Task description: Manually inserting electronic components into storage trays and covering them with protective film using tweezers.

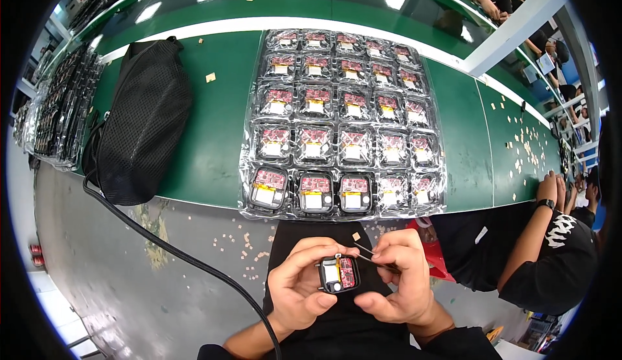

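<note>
My left hand point(295, 289) grips a small black square device casing point(339, 274) by its edges, its open face toward me. Inside it show a red circuit board, a white block and a yellow strip. In my right hand point(408, 276) is a pair of tweezers point(366, 250), pinched between thumb and fingers, the tips over the casing's upper edge. A small tan square piece point(356, 236) shows just above the tips; whether it touches them I cannot tell. Beyond my hands, a clear plastic tray point(246, 159) holds rows of similar devices, the nearest row at the table edge.
A black mesh bag point(146, 120) lies on the green table point(210, 111) at the left. Stacked trays point(58, 107) stand farther left. A black cable point(188, 250) runs past my left forearm. Tan squares point(528, 143) are scattered right. A co-worker point(544, 250) sits close on my right.
</note>
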Demonstrator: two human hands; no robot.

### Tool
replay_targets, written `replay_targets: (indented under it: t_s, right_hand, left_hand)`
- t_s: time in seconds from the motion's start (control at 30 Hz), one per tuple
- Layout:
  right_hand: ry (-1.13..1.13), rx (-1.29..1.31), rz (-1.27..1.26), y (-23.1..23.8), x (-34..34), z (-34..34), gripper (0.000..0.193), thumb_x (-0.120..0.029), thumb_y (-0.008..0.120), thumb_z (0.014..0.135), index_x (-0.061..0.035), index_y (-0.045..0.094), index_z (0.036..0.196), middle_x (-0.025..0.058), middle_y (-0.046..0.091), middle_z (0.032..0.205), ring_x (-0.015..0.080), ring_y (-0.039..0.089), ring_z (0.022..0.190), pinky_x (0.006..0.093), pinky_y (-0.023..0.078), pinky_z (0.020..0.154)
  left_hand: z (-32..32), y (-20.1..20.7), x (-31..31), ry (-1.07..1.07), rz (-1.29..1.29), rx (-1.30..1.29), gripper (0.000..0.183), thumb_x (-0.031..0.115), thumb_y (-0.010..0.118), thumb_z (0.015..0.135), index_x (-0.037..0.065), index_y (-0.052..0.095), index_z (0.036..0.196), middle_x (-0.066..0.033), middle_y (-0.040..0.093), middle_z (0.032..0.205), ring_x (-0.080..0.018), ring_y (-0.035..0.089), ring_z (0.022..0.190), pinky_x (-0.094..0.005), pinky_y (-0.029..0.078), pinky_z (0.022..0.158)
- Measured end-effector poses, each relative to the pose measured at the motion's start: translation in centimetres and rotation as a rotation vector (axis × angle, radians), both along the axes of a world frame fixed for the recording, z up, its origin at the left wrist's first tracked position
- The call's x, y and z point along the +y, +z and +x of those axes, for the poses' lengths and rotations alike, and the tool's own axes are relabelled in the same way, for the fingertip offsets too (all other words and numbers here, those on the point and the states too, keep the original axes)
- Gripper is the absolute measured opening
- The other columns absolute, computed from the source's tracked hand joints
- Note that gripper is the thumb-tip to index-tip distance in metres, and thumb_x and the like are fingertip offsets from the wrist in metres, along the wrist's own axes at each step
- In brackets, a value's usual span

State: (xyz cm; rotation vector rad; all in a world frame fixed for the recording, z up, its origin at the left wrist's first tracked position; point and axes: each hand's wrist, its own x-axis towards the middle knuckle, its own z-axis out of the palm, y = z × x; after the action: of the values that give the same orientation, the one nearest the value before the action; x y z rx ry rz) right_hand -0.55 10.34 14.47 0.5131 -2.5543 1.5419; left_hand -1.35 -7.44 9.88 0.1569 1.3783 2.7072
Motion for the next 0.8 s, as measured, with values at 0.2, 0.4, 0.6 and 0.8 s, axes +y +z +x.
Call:
replay_targets:
  t_s: [0.2, 0.4, 0.6, 0.8]
  right_hand:
    - [-0.101, 0.251, 0.218, -0.3, -0.7, -0.8, 0.032, -0.003, 0.083, 0.073, -0.0028, 0.069, 0.102, 0.0079, 0.067, 0.090, 0.0201, 0.063, 0.062, 0.0303, 0.051, 0.052]
    - [-0.124, 0.483, 0.391, -1.4, -0.5, -0.9, 0.030, 0.001, 0.084, 0.071, -0.0046, 0.071, 0.098, 0.0080, 0.066, 0.087, 0.0193, 0.063, 0.066, 0.0291, 0.047, 0.053]
    - [-0.101, 0.505, 0.406, -1.2, -0.3, -0.7, 0.026, 0.000, 0.084, 0.074, -0.0035, 0.072, 0.096, 0.0087, 0.067, 0.087, 0.0187, 0.063, 0.065, 0.0286, 0.046, 0.052]
    - [-0.140, 0.394, 0.210, -2.0, -0.7, -1.2, 0.026, 0.001, 0.083, 0.072, -0.0044, 0.076, 0.096, 0.0062, 0.069, 0.087, 0.0159, 0.063, 0.061, 0.0281, 0.046, 0.050]
  left_hand:
    - [-0.1, -0.2, -0.3, 0.023, 0.125, -0.066, 0.069, 0.034, 0.084, 0.085, -0.004, 0.051, 0.131, -0.0216, 0.057, 0.123, -0.0341, 0.064, 0.114, -0.0545, 0.053, 0.104]
    - [-0.3, -0.5, -0.4, 0.027, 0.132, -0.076, 0.067, 0.035, 0.085, 0.084, -0.003, 0.052, 0.128, -0.0216, 0.058, 0.121, -0.0343, 0.065, 0.113, -0.0541, 0.053, 0.103]
    - [-0.2, -0.2, -0.4, 0.005, 0.144, -0.097, 0.067, 0.036, 0.085, 0.083, -0.003, 0.053, 0.127, -0.0217, 0.059, 0.120, -0.0364, 0.066, 0.112, -0.0532, 0.054, 0.101]
    - [0.0, -0.6, -0.5, 0.025, 0.137, -0.095, 0.066, 0.035, 0.086, 0.083, -0.003, 0.054, 0.127, -0.0220, 0.058, 0.122, -0.0382, 0.067, 0.111, -0.0528, 0.054, 0.101]
